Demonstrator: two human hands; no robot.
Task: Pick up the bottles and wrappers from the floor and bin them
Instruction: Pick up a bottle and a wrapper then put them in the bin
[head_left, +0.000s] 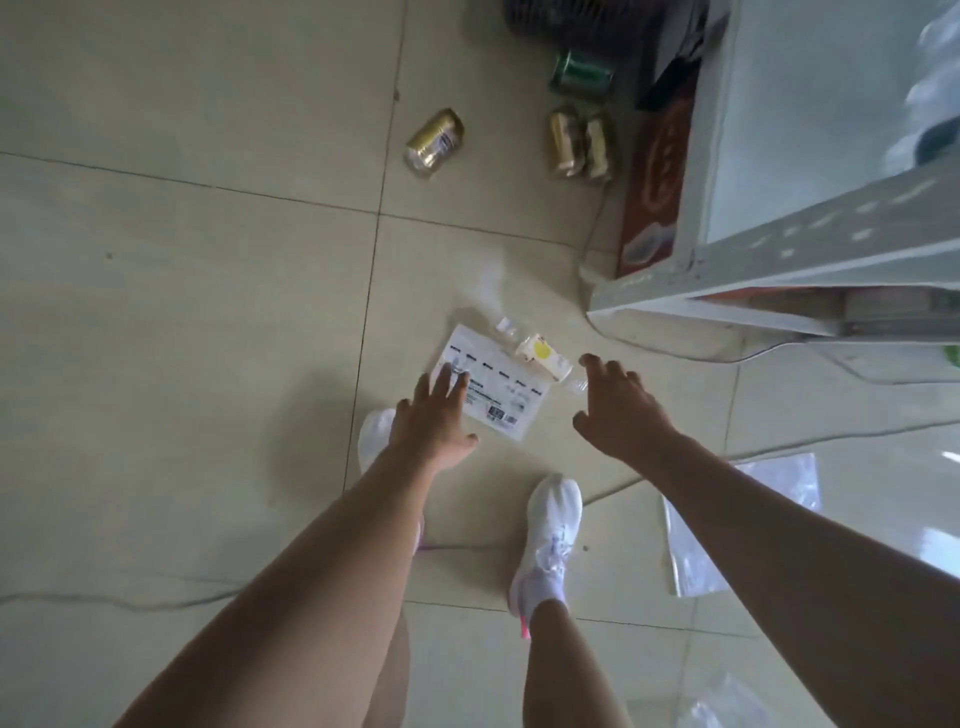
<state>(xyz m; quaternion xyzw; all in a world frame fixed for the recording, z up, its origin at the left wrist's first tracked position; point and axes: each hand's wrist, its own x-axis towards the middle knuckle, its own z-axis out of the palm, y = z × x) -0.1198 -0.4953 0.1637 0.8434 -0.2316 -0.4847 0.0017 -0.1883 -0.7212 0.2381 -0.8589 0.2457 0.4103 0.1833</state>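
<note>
View from a head camera, looking straight down at a pale tiled floor. Nearest are 2 bare legs in white trainers, the right trainer (550, 540) ahead of the knee. A clear plastic bag (743, 519) lies flat just to the right of it.

Both bare arms reach forward and down. The left hand (434, 415) has its fingers spread and holds nothing. Its fingertips lie over the near left edge of a white printed wrapper (493, 389); whether they touch it cannot be told. The right hand (618, 410) is also spread and empty, just beside the end of a clear plastic bottle (540, 356), which lies on its side across the wrapper's far corner.

The step in hand looks like a 2-handed pickup. It would go best if the right hand closes round the bottle's body first, freeing the wrapper, and the left then pinches the flat wrapper by an edge.

Farther off lie 1 gold can (434, 143), a pair of gold cans (579, 143) and a green can (582, 73), beside a white chest freezer (779, 156). No bin is in view.
</note>
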